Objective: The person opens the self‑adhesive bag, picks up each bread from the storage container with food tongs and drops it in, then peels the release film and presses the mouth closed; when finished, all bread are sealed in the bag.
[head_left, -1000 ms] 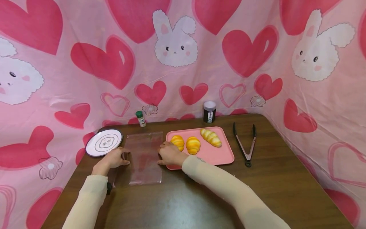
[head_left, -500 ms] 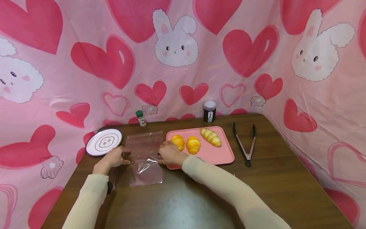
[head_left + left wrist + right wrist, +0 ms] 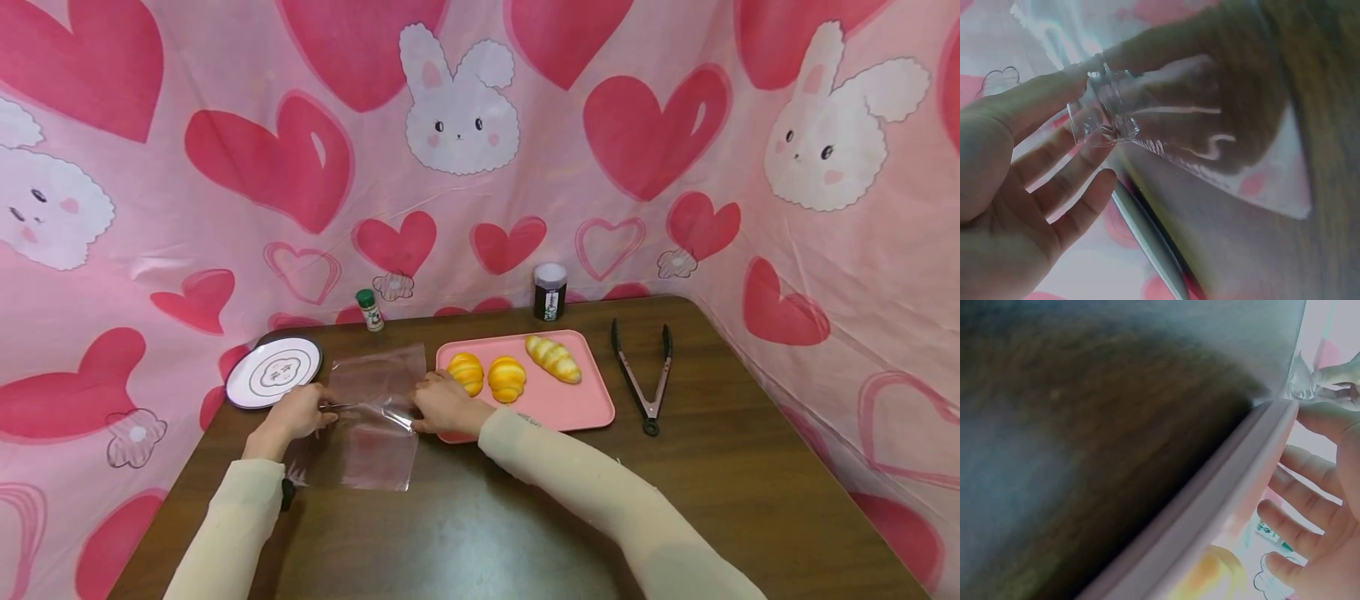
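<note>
A clear plastic bag point(image 3: 378, 454) lies on the table between my hands, creased across its middle with a bright shine. My left hand point(image 3: 302, 410) pinches its left edge between thumb and forefinger; in the left wrist view the gathered plastic point(image 3: 1116, 119) shows at the fingertips, the other fingers loosely spread. My right hand point(image 3: 447, 404) pinches the right edge beside the pink tray point(image 3: 555, 412). In the right wrist view its other fingers are spread along the tray's side. Two croissant-like rolls point(image 3: 507, 381) and a longer striped bread point(image 3: 553, 360) sit on the tray.
A white plate point(image 3: 255, 383) with a dark rim stands left, behind my left hand. A green-capped shaker point(image 3: 370, 312) and a dark jar with a pale lid point(image 3: 550, 293) stand at the back. Tongs point(image 3: 651, 408) lie spread on the right. A patterned pink curtain point(image 3: 465, 192) surrounds the table.
The bag's middle, flat earlier, has creased and lifted between my hands. Its near edge has shifted slightly left and toward me. My hands have barely moved.
</note>
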Motion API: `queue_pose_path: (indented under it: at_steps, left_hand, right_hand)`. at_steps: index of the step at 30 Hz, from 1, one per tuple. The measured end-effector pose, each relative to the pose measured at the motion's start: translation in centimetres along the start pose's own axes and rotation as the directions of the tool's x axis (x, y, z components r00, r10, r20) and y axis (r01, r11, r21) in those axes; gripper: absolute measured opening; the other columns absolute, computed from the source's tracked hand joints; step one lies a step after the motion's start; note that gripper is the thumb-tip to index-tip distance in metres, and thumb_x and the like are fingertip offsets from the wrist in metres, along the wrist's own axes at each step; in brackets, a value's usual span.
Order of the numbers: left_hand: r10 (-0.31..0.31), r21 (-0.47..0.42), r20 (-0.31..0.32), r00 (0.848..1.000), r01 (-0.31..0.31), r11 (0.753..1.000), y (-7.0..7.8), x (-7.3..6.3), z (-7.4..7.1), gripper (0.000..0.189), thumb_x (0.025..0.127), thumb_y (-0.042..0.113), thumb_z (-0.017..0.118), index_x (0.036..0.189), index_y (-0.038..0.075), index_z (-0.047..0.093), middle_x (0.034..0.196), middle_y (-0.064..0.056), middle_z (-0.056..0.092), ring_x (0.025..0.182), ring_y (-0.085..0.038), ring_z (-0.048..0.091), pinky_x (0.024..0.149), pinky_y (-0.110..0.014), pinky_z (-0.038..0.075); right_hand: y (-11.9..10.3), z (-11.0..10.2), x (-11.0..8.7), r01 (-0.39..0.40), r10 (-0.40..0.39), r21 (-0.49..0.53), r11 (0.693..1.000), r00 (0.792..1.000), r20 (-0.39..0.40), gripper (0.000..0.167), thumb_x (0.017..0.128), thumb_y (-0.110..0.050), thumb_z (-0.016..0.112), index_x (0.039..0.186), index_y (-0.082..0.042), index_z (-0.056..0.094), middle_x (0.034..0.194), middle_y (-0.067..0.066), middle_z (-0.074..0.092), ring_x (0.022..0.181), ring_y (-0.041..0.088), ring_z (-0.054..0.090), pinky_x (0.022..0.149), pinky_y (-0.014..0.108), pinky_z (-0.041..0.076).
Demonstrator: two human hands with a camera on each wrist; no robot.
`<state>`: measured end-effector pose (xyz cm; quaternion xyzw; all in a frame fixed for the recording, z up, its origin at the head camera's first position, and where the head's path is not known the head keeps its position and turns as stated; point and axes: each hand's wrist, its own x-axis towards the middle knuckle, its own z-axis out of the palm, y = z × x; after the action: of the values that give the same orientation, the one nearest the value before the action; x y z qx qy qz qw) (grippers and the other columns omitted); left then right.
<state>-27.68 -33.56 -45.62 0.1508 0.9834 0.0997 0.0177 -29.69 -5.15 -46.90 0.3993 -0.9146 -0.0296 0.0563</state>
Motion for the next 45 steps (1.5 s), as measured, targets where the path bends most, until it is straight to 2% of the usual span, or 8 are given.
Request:
queue_pose_path:
  at_steps: [6,14,19,23,32,39,42,45]
  left_hand:
    - [-0.023,0.007,-0.035,0.999,0.023,1.000,-0.2,-0.2,-0.2,0.017,0.084,0.013,0.076,0.100,0.009,0.077,0.096,-0.012,0.075,0.092,-0.036,0.069,0.079,-0.054,0.055]
    - [-0.044,-0.033,-0.090,0.995,0.042,0.999,-0.3,-0.5,-1.1,0.015,0.085,0.012,0.075,0.099,0.010,0.078,0.092,-0.010,0.076,0.090,-0.033,0.069,0.077,-0.052,0.055]
    - [-0.011,-0.029,-0.137,0.991,0.007,1.000,0.1,-0.7,-1.7,0.012,0.084,0.011,0.076,0.096,0.010,0.078,0.093,-0.009,0.076,0.091,-0.035,0.069,0.080,-0.054,0.055]
    - [0.023,-0.023,-0.180,0.983,-0.027,0.999,0.7,-0.7,-2.3,0.012,0.083,0.009,0.076,0.095,0.009,0.078,0.095,-0.011,0.076,0.093,-0.037,0.069,0.081,-0.056,0.054]
    - [0.116,0.005,-0.288,0.951,-0.120,0.993,2.2,-1.0,-4.0,0.020,0.080,0.004,0.075,0.099,0.010,0.078,0.098,-0.009,0.075,0.095,-0.036,0.069,0.084,-0.055,0.053]
    - [0.182,0.030,-0.387,0.904,-0.185,0.982,2.8,-1.1,-4.7,0.020,0.081,0.002,0.075,0.099,0.009,0.079,0.104,-0.011,0.075,0.100,-0.035,0.069,0.088,-0.053,0.053]
    - [0.184,0.017,-0.406,0.895,-0.194,0.981,3.0,-1.2,-5.2,0.020,0.080,0.003,0.077,0.099,0.009,0.079,0.105,-0.012,0.074,0.102,-0.036,0.068,0.090,-0.054,0.051]
    - [0.174,-0.001,-0.405,0.898,-0.190,0.982,3.2,-1.2,-5.6,0.021,0.080,0.004,0.078,0.101,0.009,0.079,0.107,-0.013,0.074,0.104,-0.037,0.068,0.092,-0.055,0.051]
  right_hand:
    - [0.4,-0.9,-0.5,0.001,0.001,0.064,0.998,1.000,-0.025,0.028,0.088,-0.049,0.069,0.099,-0.024,0.074,0.095,-0.008,0.070,0.101,0.017,0.059,0.104,0.039,0.043]
    - [2.3,-2.5,-1.5,-0.049,0.058,0.143,0.989,0.997,-0.058,0.028,0.090,-0.046,0.067,0.108,-0.025,0.074,0.103,-0.007,0.074,0.102,0.016,0.065,0.103,0.039,0.045]
    - [4.0,-3.4,-2.4,-0.078,0.100,0.243,0.967,0.992,-0.079,0.029,0.093,-0.039,0.064,0.112,-0.020,0.075,0.105,-0.002,0.076,0.098,0.019,0.067,0.095,0.040,0.049]
    - [5.3,-4.2,-3.1,-0.118,0.145,0.342,0.932,0.988,-0.055,0.031,0.096,-0.034,0.061,0.117,-0.015,0.073,0.110,0.001,0.075,0.100,0.021,0.067,0.099,0.042,0.050]
    - [7.2,-5.0,-4.1,-0.254,0.275,0.469,0.846,0.961,0.025,0.035,0.096,-0.038,0.061,0.123,-0.017,0.070,0.114,0.001,0.072,0.102,0.020,0.064,0.099,0.038,0.051]
    - [8.2,-5.0,-4.5,-0.270,0.291,0.536,0.800,0.955,0.047,0.035,0.096,-0.036,0.063,0.123,-0.016,0.069,0.112,0.001,0.071,0.101,0.019,0.062,0.100,0.038,0.052]
    - [8.4,-5.1,-4.7,-0.271,0.297,0.549,0.791,0.954,0.043,0.033,0.096,-0.037,0.063,0.121,-0.016,0.070,0.111,0.000,0.071,0.100,0.019,0.062,0.099,0.037,0.052]
    - [8.6,-5.2,-4.8,-0.270,0.302,0.569,0.777,0.953,0.039,0.032,0.096,-0.036,0.063,0.120,-0.016,0.070,0.110,0.000,0.071,0.099,0.019,0.062,0.097,0.037,0.053]
